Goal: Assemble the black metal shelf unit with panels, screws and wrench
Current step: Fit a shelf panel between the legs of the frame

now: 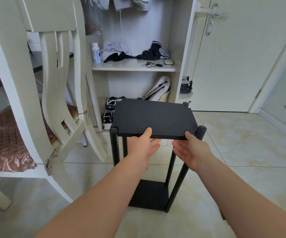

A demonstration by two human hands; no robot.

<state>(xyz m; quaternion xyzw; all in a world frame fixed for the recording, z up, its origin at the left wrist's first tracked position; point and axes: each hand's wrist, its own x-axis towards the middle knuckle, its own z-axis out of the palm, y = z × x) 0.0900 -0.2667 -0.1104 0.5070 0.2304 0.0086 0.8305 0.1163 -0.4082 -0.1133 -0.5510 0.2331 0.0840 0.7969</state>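
1. Left forearm reaches up from the lower left of the frame. The left hand [144, 145] is at the near edge of the panel [154, 115], left of centre.
2. Left fingers: thumb flat on the panel's top, fingers straight just beneath the edge, pinching it between them.
3. Right forearm comes in from the lower right. The right hand [193, 150] is palm-up at the panel's near right corner.
4. Right fingers: spread and straight below the edge, with the thumb tip against the edge. I cannot tell whether the fingers touch the underside.
5. The panel lies at frame centre, level with the tops of the posts [113, 146], its corners beside them.
6. The posts stand upright on the base [149, 194], which rests on the floor [242, 143] at lower centre.
7. Chair [61, 83] at left. Open wardrobe [133, 67] behind the unit at upper centre.
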